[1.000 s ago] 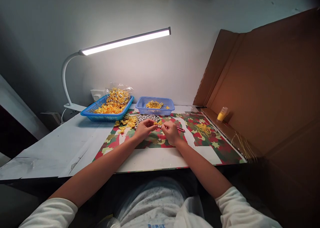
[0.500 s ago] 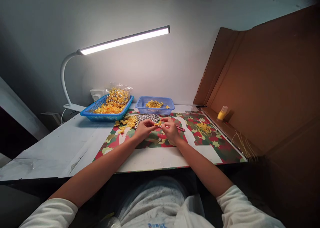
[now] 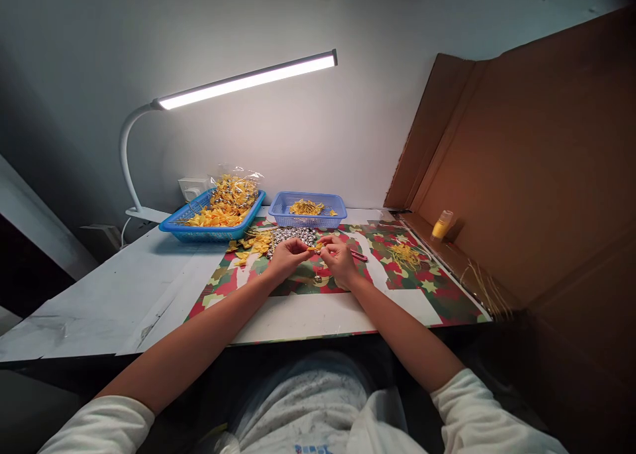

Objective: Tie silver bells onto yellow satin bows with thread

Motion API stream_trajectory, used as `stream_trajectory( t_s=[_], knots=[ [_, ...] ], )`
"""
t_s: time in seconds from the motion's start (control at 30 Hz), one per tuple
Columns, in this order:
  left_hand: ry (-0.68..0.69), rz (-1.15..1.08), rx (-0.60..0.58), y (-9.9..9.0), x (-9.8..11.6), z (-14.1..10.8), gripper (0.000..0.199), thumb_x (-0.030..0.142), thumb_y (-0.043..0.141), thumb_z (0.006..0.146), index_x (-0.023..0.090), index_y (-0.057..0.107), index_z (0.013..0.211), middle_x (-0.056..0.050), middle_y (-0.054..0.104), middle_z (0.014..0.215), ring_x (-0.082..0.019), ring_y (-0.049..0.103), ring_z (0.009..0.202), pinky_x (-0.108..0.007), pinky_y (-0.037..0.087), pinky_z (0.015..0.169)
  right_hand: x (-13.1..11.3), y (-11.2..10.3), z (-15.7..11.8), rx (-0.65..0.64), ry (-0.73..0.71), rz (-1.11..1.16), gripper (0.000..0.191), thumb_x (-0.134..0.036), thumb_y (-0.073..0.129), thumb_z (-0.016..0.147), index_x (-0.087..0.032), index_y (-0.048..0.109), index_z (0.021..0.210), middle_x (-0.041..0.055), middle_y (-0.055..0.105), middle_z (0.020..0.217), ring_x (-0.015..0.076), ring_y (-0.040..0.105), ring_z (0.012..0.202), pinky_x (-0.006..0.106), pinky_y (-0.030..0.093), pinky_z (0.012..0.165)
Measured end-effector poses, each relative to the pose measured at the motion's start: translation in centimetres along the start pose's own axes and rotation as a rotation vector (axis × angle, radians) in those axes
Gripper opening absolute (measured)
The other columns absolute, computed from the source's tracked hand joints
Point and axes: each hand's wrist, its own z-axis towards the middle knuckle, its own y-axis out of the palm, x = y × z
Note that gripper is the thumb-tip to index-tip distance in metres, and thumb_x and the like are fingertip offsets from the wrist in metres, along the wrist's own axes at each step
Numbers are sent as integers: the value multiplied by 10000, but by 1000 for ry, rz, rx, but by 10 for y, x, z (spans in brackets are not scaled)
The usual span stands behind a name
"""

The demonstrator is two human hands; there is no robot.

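Both hands meet over the patterned mat [image 3: 298,285], pinching a small yellow ribbon bow [image 3: 315,247] between them. My left hand [image 3: 287,258] is closed on its left side, and my right hand [image 3: 340,260] is closed on its right; fingers hide part of it. One silver bell [image 3: 318,278] lies on the mat just below the fingers. Behind my hands is a pile of silver bells [image 3: 295,235], with loose yellow bows [image 3: 256,242] to its left. A pink-handled tool [image 3: 358,256] shows partly beside my right hand.
A blue basket [image 3: 173,227] of yellow bows and a lilac-blue basket [image 3: 308,221] stand at the back. Yellow ties [image 3: 405,256] lie on the right. A yellow bottle [image 3: 442,225] stands by a cardboard wall [image 3: 521,142]. A lamp [image 3: 248,83] hangs overhead.
My fingers have shifted very slightly around the yellow bow. Everything else stays where it was.
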Motion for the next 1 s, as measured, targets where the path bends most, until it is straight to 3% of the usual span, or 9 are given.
stream_trajectory(
  t_s=[0.37, 0.7, 0.9, 1.0],
  knots=[
    [82, 91, 2, -3, -5, 0, 343, 424, 810, 538, 158, 603, 598, -1, 640, 592, -118, 570, 553, -238, 450, 555, 3, 3, -1, -11, -53, -95, 296, -188, 485, 774, -197, 449, 481, 49, 570, 850, 180, 538, 815, 346, 429, 783],
    [156, 165, 23, -3, -13, -2, 192, 323, 752, 615, 165, 643, 629, -9, 664, 613, -129, 592, 561, -242, 456, 569, 6, 11, -5, 16, -135, -153, 319, -161, 449, 818, -200, 435, 503, 67, 559, 871, 196, 512, 882, 364, 413, 839],
    [276, 329, 38, -4, -10, -5, 140, 307, 709, 679, 177, 664, 653, -16, 694, 648, -145, 618, 585, -248, 470, 586, 10, 12, -5, 20, -156, -184, 314, -168, 442, 847, -194, 514, 542, 66, 549, 892, 199, 495, 911, 355, 402, 842],
    [371, 464, 96, -5, -9, -6, 94, 267, 678, 715, 185, 663, 670, -13, 700, 657, -146, 624, 588, -249, 473, 591, 18, 13, -3, 29, -100, -258, 291, -183, 467, 858, -190, 567, 584, 65, 545, 892, 203, 484, 911, 357, 386, 850]
  ],
)
